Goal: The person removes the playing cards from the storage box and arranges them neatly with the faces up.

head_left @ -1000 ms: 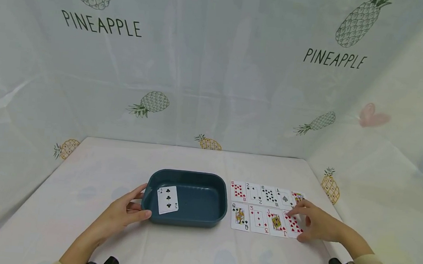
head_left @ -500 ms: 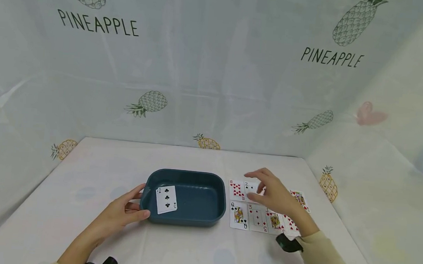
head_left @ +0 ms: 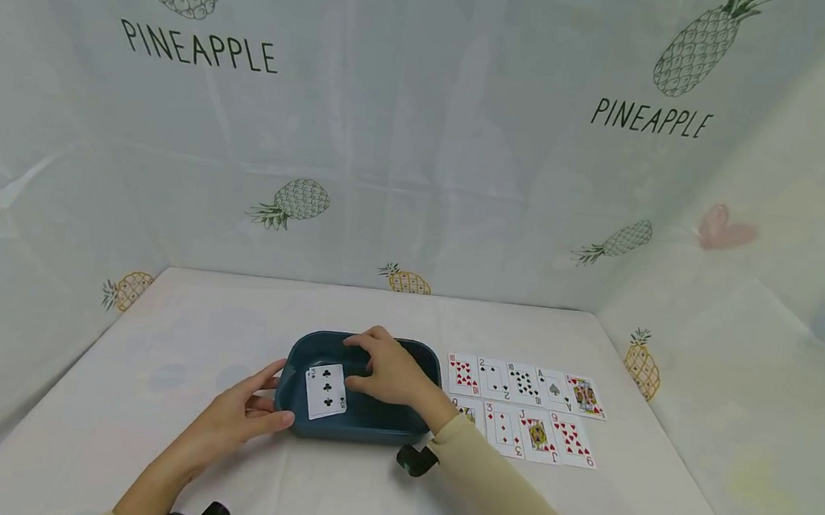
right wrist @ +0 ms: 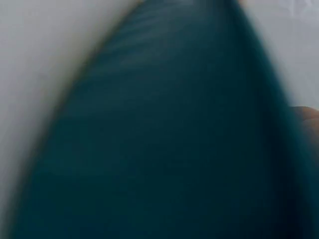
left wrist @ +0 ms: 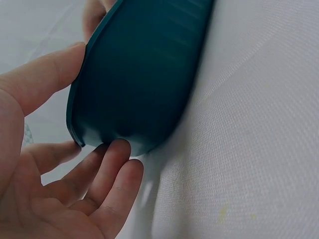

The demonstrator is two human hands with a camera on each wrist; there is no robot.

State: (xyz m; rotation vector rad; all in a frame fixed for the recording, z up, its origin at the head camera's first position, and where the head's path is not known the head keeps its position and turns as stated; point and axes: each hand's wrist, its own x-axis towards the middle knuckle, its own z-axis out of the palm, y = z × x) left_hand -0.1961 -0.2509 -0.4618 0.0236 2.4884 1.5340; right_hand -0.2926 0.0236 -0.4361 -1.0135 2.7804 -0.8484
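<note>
We note left hand (head_left: 236, 417) fingers relaxed, spread, touching dark teal plastic tray (head_left: 399, 422) wall. Right hand (head_left: 387, 369) over tray beside three-of-clubs card (head_left: 327, 391); grip unclear. Backdrop print: "PINEAPPLE" (head_left: 199, 48).

The teal tray (head_left: 370, 428) is seen as smooth, matt plastic. A woven white cloth (left wrist: 259, 149) is spread beneath the tray. Glossy paper cards (head_left: 520, 407) are laid beside it.

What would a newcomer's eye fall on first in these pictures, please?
Probably the dark teal tray at the table's middle, with a three of clubs lying in it. The left hand touches its left end while the right hand reaches over its inside. To its right, playing cards lie face up in two rows.
</note>
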